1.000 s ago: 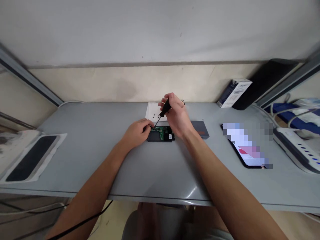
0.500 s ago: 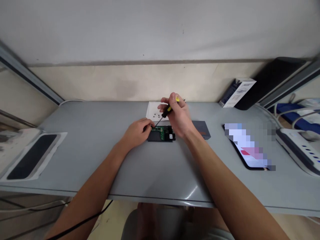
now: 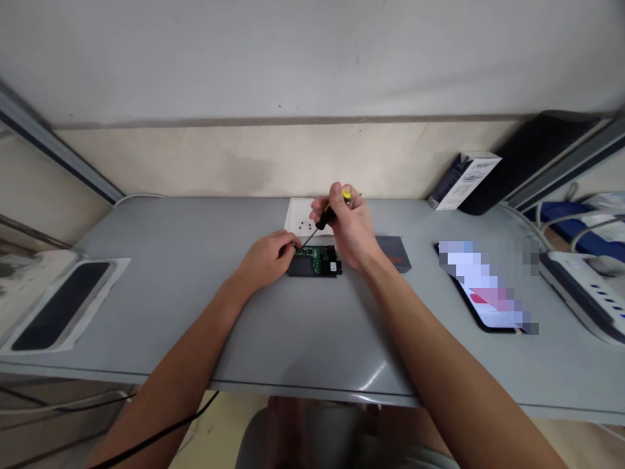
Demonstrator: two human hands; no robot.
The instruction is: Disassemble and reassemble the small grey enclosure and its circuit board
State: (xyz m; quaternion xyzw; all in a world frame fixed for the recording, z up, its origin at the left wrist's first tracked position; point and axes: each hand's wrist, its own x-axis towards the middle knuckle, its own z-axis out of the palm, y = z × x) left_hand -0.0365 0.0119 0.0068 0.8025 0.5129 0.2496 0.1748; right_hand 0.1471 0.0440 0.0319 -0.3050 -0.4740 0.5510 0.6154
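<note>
My right hand (image 3: 352, 225) is closed round a black-and-yellow screwdriver (image 3: 326, 217), tilted with its tip down to the left. That tip meets the upper left part of a green circuit board (image 3: 317, 258), which sits in a dark housing on the desk. At the board's left end, my left hand (image 3: 268, 259) has its fingers bent and pressed together by the screwdriver tip. It steadies the board's left edge, which the fingers partly hide. Behind the board lies a white paper (image 3: 295, 212) with several small dark screws (image 3: 306, 225) on it.
A dark grey box-like case (image 3: 394, 253) lies right of my right hand. Farther right are a lit phone (image 3: 481, 286) and a white power strip (image 3: 586, 293). A carton (image 3: 463, 181) leans by a black cylinder (image 3: 527, 159) at the back. A dark flat panel (image 3: 61, 306) lies on the left.
The fingers of my right hand have curled slightly closer round the screwdriver handle. My left hand and the board stay in place.
</note>
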